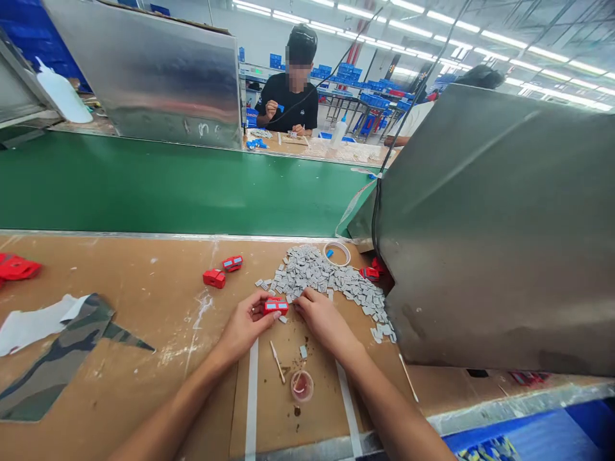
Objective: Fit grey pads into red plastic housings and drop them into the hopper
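A broad brown table (158, 288) carries everything within reach, and across it, ahead of both hands, spreads a heap of small flat grey rectangular plastic pieces (307, 272), trailing off to the right beside a large grey sheet-metal box (500, 243). The left hand (245, 323) comes in from the left, its fingers and thumb closed around the left end of a red block-shaped plastic part with two pale-blue panels (276, 307). The right hand (319, 314) sits opposite, bent downward at the near edge of the grey heap, touching or almost touching it; its fingertips are turned away, so I cannot tell whether they pinch one of the grey pieces. The relation that counts is the short gap between the hands: the red part lies just to the left of the right hand's fingertips, roughly level with them, and its long axis runs left to right, so its free end points at the right hand. The panelled side faces back toward the person. Of the two hands, the right is the nearer to the bulk of the heap, which rises directly beyond it. Nearer the body, between the forearms, stand a small round clear plastic cup, reddish inside (311, 392), and, left of it, a thin white cotton swab (277, 362). Smallest, a single loose grey piece (303, 352) lies just beyond the cup.
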`<state>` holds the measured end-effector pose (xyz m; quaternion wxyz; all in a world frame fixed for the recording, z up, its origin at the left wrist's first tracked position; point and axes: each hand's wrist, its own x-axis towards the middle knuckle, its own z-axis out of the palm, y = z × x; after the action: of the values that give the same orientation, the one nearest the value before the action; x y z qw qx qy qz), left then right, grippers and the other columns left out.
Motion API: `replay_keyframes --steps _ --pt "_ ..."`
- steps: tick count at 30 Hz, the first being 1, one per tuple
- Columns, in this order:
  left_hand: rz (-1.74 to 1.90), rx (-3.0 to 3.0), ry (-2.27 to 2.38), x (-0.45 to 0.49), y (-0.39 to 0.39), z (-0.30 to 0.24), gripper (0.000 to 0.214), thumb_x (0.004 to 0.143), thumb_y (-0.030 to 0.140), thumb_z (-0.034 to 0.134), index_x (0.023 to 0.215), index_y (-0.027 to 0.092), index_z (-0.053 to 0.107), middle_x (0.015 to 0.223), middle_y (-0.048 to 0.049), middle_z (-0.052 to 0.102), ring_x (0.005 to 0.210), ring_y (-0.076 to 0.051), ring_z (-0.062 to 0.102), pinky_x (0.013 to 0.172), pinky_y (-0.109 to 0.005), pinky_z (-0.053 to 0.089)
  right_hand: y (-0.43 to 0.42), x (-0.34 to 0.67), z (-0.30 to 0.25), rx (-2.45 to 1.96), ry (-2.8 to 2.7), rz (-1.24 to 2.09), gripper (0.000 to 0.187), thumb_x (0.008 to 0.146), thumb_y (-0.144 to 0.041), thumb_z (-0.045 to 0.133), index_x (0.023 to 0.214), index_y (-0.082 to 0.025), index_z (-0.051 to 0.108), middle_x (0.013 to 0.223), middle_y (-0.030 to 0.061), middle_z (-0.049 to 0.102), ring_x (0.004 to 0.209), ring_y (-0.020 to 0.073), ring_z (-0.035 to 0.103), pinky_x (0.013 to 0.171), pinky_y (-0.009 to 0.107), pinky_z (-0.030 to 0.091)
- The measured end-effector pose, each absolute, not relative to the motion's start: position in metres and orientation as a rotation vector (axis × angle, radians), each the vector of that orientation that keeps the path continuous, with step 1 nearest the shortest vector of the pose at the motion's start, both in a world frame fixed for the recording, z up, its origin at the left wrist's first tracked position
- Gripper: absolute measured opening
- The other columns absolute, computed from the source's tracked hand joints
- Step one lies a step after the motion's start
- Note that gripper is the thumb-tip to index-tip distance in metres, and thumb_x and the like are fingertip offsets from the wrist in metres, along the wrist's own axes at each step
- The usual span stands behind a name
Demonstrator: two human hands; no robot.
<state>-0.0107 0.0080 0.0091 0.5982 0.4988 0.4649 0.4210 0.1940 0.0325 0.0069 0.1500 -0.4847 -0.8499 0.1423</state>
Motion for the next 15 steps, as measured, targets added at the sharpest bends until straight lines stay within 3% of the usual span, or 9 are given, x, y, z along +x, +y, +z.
replay_keyframes --steps 2,6,11,15 --pt "0.959 1.123 1.065 -0.011 0.007 0.008 0.041 0.074 0.039 0.076 0.106 0.017 0.062 0.102 -0.0078 0.073 0.091 -0.021 0.069 0.073 -0.028 0.055 0.032 0.194 0.006 -1.437 -2.406 0.392 0.017 0.094 -0.011 0.057 0.086 -0.020 0.070 0.084 0.0072 0.064 0.076 0.0203 0.060 0.067 0.029 0.045" --pt "0.971 1.116 1.058 -0.009 0.005 0.006 0.049 0.072 0.033 0.077 0.115 0.016 0.060 0.103 -0.0085 0.074 0.093 -0.021 0.071 0.082 -0.032 0.056 0.032 0.203 0.015 -1.298 -2.163 0.660 0.017 0.095 -0.015 0.054 0.091 -0.019 0.070 0.089 0.0070 0.065 0.080 0.0193 0.062 0.071 0.029 0.047" --pt "0.938 1.307 1.066 -0.006 0.002 0.009 0.030 0.075 0.030 0.074 0.101 0.015 0.067 0.093 -0.0059 0.074 0.085 -0.019 0.071 0.079 -0.031 0.056 0.025 0.205 0.034 -1.182 -1.824 0.922 0.018 0.095 -0.030 0.057 0.092 -0.019 0.071 0.086 0.0055 0.066 0.077 0.0177 0.063 0.065 0.027 0.049" --pt "0.901 1.359 1.049 -0.007 0.002 0.013 0.027 0.077 0.031 0.072 0.100 0.015 0.071 0.093 -0.0069 0.075 0.086 -0.020 0.071 0.078 -0.030 0.056 0.018 0.195 0.037 -1.131 -1.889 0.940 0.015 0.093 -0.027 0.060 0.088 -0.020 0.072 0.081 0.0046 0.070 0.074 0.0175 0.063 0.066 0.028 0.048"
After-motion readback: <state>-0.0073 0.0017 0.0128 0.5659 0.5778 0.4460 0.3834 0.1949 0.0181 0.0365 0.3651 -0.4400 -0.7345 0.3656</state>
